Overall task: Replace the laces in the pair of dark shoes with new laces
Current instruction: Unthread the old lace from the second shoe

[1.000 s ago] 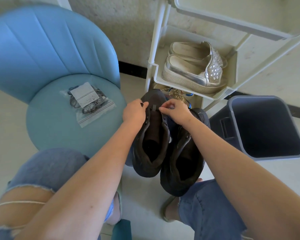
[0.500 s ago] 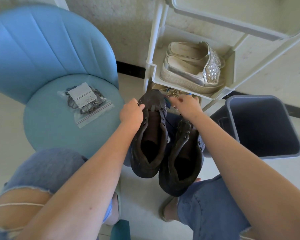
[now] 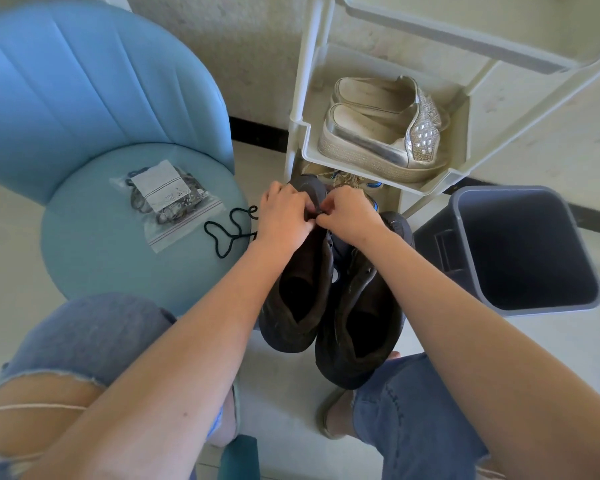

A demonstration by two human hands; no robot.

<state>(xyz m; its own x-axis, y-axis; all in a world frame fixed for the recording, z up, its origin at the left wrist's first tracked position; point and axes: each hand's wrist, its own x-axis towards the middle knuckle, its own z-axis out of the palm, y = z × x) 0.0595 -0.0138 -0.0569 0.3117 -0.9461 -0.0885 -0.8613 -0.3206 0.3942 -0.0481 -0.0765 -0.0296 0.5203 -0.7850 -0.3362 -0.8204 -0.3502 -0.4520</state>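
While both hands pinch at the toe of the left shoe (image 3: 297, 289), the left hand (image 3: 284, 220) and right hand (image 3: 349, 218) fingers close narrowly on a lace (image 3: 229, 232) trailing onto the chair (image 3: 94, 258); a snagged eyelet could fray it.

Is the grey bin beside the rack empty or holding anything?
Empty, as far as visible: the bin stands upright and open, and its dark inside shows no laces or rubbish.
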